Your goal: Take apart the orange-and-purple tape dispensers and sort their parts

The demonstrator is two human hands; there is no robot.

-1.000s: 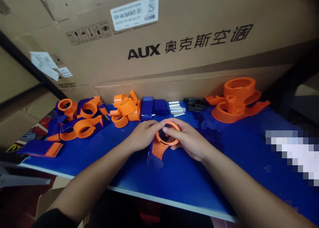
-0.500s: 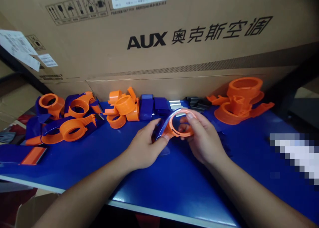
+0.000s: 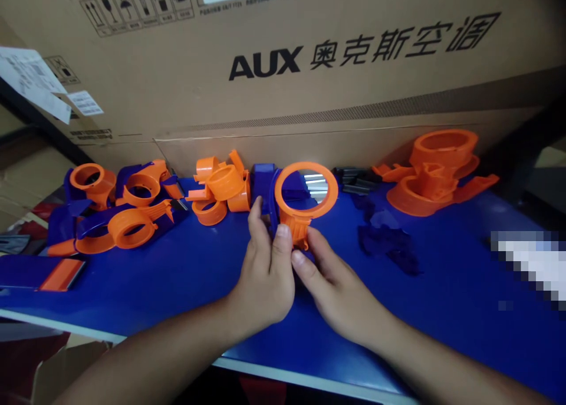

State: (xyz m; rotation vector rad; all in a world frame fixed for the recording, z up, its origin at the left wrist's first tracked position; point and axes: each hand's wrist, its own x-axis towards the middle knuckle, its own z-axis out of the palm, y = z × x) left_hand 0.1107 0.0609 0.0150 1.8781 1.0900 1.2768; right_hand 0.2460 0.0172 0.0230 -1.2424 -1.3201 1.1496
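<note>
A tape dispenser (image 3: 295, 223) with an orange ring and a curved blue part stands upright between my hands above the blue tabletop. My left hand (image 3: 265, 278) grips it from the left, thumb against the orange base under the ring; its other fingers lie along the blue side. From the right, my right hand (image 3: 338, 287) pinches the lower end of the orange base with thumb and forefinger. Its remaining fingers are hidden. Behind the ring lie blue plastic parts (image 3: 264, 175) and silver metal strips (image 3: 316, 187).
Several orange and blue dispensers (image 3: 132, 228) sit at the left, with loose orange ring parts (image 3: 225, 184) beside them. Stacked orange parts (image 3: 442, 172) stand at the right. Black strips (image 3: 357, 178) and dark blue pieces (image 3: 389, 246) lie nearer. A large cardboard box (image 3: 177, 86) walls off the back.
The dispenser has been turned so its ring points up and faces me. My right hand has shifted from the ring down to the base; my left hand has rotated more upright.
</note>
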